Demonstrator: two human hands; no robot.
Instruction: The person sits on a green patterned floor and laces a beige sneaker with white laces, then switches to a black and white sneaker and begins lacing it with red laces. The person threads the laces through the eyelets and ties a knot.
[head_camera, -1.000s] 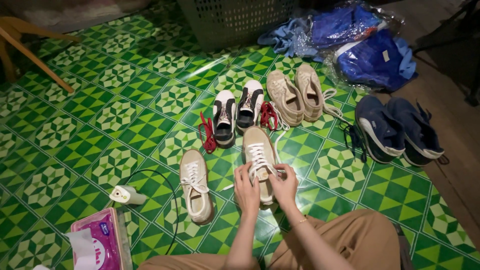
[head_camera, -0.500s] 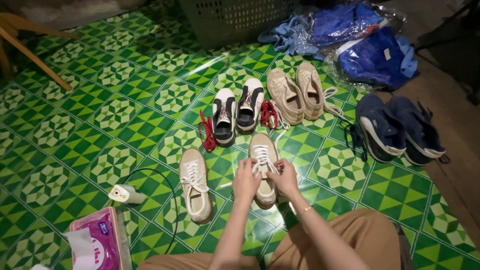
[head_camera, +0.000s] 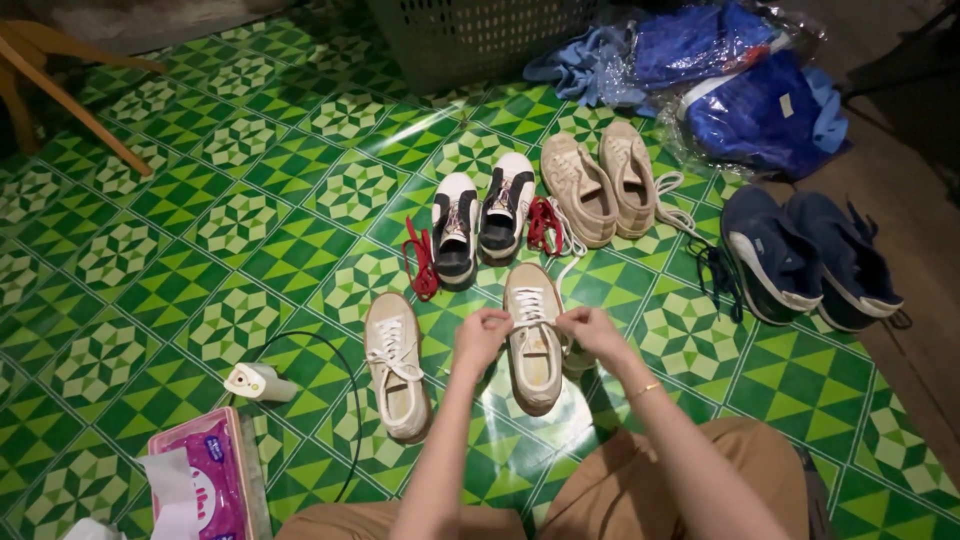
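- The left hand (head_camera: 482, 335) and the right hand (head_camera: 590, 330) have moved apart since a second ago; then they were close together over the middle of the beige sneaker (head_camera: 533, 335), now they sit on its two sides.
- Each hand is closed in a pinch on one end of the white lace (head_camera: 530, 318), which runs straight between them across the shoe.
- The sneaker stands on the green patterned floor (head_camera: 200, 260), toe pointing to 12 o'clock, directly before the person's knees. It has shifted a little toward 12 o'clock.
- I judge that the lace is being pulled tight, so the lacing of this shoe looks near its end.
- The second beige sneaker (head_camera: 396, 365) lies at 9 o'clock from the first, already laced and untouched.
- At 12 o'clock stand the black-and-white pair (head_camera: 480, 222) with the red laces (head_camera: 420, 262) loose beside them.
- The tissue pack (head_camera: 205, 485) lies at 7 o'clock.
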